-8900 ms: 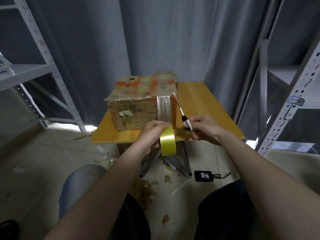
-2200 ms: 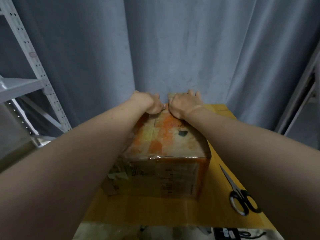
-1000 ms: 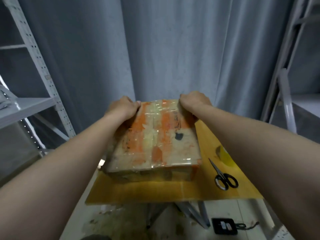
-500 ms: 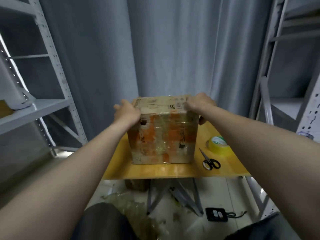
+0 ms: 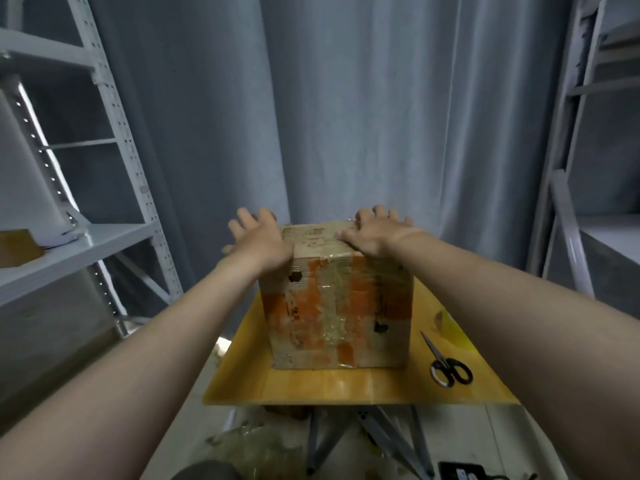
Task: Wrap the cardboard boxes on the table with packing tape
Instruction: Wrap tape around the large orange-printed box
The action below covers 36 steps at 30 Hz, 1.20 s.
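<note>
Head view: a cardboard box point(image 5: 337, 303), patched with orange and glossy with clear tape, stands upright near the middle of the yellow surface point(image 5: 311, 386). The left hand point(image 5: 259, 240) lies against the box's upper left edge, fingers straight and spread, gripping nothing. The right hand point(image 5: 375, 232) rests flat on the box's top at its right side, fingers likewise spread wide. Scissors point(image 5: 446, 365) lie on the surface just right of the box. Beside them a blurred yellow shape point(image 5: 453, 329) is partly hidden by the right forearm. Grey shelving point(image 5: 104, 133) stands at the left, and a grey curtain point(image 5: 346, 116) hangs behind.
</note>
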Each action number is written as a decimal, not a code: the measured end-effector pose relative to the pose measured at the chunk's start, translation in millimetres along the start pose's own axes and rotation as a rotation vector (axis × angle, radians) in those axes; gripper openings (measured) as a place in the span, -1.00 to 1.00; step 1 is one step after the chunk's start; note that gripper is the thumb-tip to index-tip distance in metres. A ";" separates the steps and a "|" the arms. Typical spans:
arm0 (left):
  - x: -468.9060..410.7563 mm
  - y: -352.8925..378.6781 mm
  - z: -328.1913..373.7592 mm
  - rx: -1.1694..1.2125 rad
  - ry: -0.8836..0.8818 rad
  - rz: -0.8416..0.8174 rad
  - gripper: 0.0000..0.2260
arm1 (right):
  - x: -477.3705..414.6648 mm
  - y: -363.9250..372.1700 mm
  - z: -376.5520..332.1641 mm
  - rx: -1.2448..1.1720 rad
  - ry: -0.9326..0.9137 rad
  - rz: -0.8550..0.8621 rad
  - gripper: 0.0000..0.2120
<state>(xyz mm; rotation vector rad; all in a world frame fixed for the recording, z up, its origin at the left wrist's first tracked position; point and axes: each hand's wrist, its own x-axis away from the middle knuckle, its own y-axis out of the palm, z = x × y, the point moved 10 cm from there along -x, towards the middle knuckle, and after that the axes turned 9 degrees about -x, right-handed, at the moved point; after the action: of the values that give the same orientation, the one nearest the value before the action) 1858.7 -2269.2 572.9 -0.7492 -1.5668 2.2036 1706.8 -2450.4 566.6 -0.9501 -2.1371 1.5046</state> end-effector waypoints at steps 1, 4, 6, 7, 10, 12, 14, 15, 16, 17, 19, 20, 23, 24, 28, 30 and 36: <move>-5.1 -2.3 10.8 -0.021 0.049 0.019 -0.58 | -2.4 3.6 2.0 0.005 0.012 -0.018 -0.23; -21.2 2.5 48.3 -0.042 0.179 -0.020 -0.58 | -7.3 7.0 4.2 0.061 0.018 -0.020 -0.20; -31.7 13.1 72.8 -0.084 0.231 -0.075 -0.56 | -10.1 5.5 3.4 0.123 -0.006 -0.003 -0.19; -35.6 19.8 80.3 -0.109 0.232 -0.108 -0.55 | -11.9 6.2 2.6 0.134 -0.014 -0.005 -0.20; -42.5 35.0 85.3 -0.137 0.192 -0.139 -0.57 | -18.2 6.5 3.9 0.157 0.001 -0.011 -0.31; -42.9 36.9 80.0 -0.141 0.146 -0.097 -0.58 | -23.6 4.9 3.4 0.168 -0.003 -0.005 -0.36; -42.3 38.5 76.8 -0.148 0.118 -0.083 -0.59 | -28.0 2.3 1.5 0.170 -0.024 0.021 -0.37; -41.2 39.7 76.5 -0.157 0.118 -0.088 -0.59 | -30.2 0.4 0.8 0.164 -0.036 0.044 -0.37; -41.2 40.8 77.0 -0.166 0.119 -0.091 -0.59 | -32.8 -2.4 0.2 0.157 -0.052 0.073 -0.37; -41.3 41.2 77.3 -0.174 0.116 -0.095 -0.59 | -35.5 -5.7 -0.8 0.153 -0.072 0.103 -0.39; -42.8 42.1 77.6 -0.189 0.106 -0.100 -0.59 | -42.4 -11.6 -3.0 0.150 -0.110 0.144 -0.43; -43.8 42.3 77.9 -0.200 0.104 -0.098 -0.60 | -46.6 -13.5 -3.4 0.156 -0.122 0.155 -0.44; -52.0 44.0 76.7 -0.214 0.086 -0.101 -0.62 | -62.6 -14.5 -3.7 0.203 -0.130 0.154 -0.48; -55.6 45.2 76.2 -0.225 0.073 -0.108 -0.63 | -67.9 -14.8 -4.5 0.223 -0.134 0.157 -0.49; -71.5 49.5 83.7 -0.305 0.044 -0.154 -0.56 | -84.1 -19.4 -4.4 0.234 -0.151 0.215 -0.56; -75.2 50.3 82.6 -0.295 -0.017 -0.169 -0.54 | -92.3 -20.3 -0.5 0.208 -0.140 0.228 -0.59; -75.9 54.9 79.9 -0.277 -0.049 -0.205 -0.62 | -114.3 -16.7 26.7 -0.010 0.046 0.207 -0.65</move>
<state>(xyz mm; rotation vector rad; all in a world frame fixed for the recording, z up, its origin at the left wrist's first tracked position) 1874.3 -2390.5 558.6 -0.5816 -1.9073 1.8963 1765.8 -2552.1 582.1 -1.2302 -2.0680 1.5503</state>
